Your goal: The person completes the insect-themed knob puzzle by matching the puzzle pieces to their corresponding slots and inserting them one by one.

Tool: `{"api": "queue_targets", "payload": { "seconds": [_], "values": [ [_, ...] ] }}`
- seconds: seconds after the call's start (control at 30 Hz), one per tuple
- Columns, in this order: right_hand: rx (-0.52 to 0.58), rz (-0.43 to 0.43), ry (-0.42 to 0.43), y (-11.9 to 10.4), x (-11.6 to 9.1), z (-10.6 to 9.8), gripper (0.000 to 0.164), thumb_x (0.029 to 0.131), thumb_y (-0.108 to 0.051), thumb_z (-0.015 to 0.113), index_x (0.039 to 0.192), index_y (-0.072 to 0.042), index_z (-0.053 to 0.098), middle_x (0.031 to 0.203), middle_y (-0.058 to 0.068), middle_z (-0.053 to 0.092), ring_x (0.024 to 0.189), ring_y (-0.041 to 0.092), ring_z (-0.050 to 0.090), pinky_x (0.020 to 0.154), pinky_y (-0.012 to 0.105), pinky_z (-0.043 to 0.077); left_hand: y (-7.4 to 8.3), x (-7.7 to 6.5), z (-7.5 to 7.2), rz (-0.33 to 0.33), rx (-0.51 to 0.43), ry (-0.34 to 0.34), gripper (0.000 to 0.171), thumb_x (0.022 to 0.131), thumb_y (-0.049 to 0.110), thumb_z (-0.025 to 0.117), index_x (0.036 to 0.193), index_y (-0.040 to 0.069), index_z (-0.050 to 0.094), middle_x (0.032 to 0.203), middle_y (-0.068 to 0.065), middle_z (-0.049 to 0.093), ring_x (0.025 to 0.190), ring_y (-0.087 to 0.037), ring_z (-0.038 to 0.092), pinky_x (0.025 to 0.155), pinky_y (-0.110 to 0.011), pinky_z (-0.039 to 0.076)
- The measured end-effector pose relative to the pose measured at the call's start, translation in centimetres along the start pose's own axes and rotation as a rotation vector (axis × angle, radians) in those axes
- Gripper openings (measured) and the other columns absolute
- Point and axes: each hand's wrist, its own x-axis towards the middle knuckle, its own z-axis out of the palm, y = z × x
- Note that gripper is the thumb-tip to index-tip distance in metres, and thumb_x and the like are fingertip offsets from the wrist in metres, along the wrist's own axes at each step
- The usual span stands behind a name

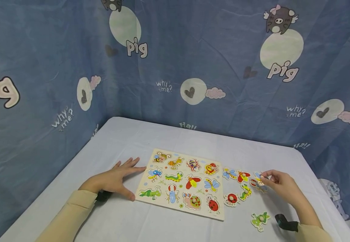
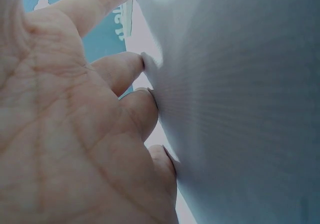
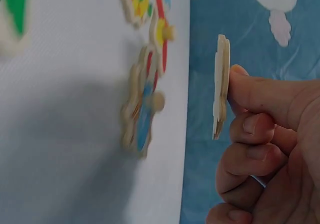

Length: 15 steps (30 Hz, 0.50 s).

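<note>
A wooden insect puzzle board (image 1: pixel 167 179) lies flat on the table. My left hand (image 1: pixel 114 179) spreads its fingers at the board's left edge; thumb and index finger touch it. In the left wrist view its palm (image 2: pixel 65 134) shows and the fingertips rest on the white cloth. My right hand (image 1: pixel 283 186) pinches a thin wooden puzzle piece (image 3: pixel 221 89), seen edge-on in the right wrist view and raised above the table. In the head view, fingers partly cover that piece, which shows blue and yellow. Just below it lies a blue beetle piece (image 3: pixel 144 119) with a knob.
Right of the board lie knobbed pieces: a blue-winged bee (image 1: pixel 229 173), a red firefly (image 1: pixel 243 176), a caterpillar (image 1: pixel 245 192), a ladybug (image 1: pixel 231 199) and a grasshopper (image 1: pixel 260 220). A knobbed snail piece (image 1: pixel 190 203) is on the board. Blue curtains (image 1: pixel 223 127) hang behind the table.
</note>
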Motion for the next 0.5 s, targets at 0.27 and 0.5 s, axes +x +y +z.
{"api": "queue_targets", "payload": {
  "seconds": [0.27,0.5],
  "values": [
    [0.030,-0.057,-0.016,-2.7,1.4,0.4,0.030,0.104,-0.027,0.073,0.118,-0.002,0.073,0.072,-0.002,0.049,0.062,0.011,0.041,0.054,0.027,0.035,-0.1,0.1,0.0,-0.007,0.010,0.002,0.114,0.066,0.052,0.101,0.163,0.023,0.049,0.180,-0.021,0.014,0.166,-0.053,0.003,0.127,-0.080,-0.004],
    [0.053,-0.105,-0.032,-4.8,2.5,0.9,0.025,0.103,-0.024,0.074,0.116,-0.002,0.074,0.072,-0.001,0.049,0.062,0.010,0.042,0.055,0.027,0.036,0.1,0.0,0.0,-0.011,0.012,-0.002,0.113,0.066,0.051,0.100,0.163,0.022,0.049,0.180,-0.022,0.014,0.166,-0.053,0.003,0.126,-0.080,-0.003]
  ]
}}
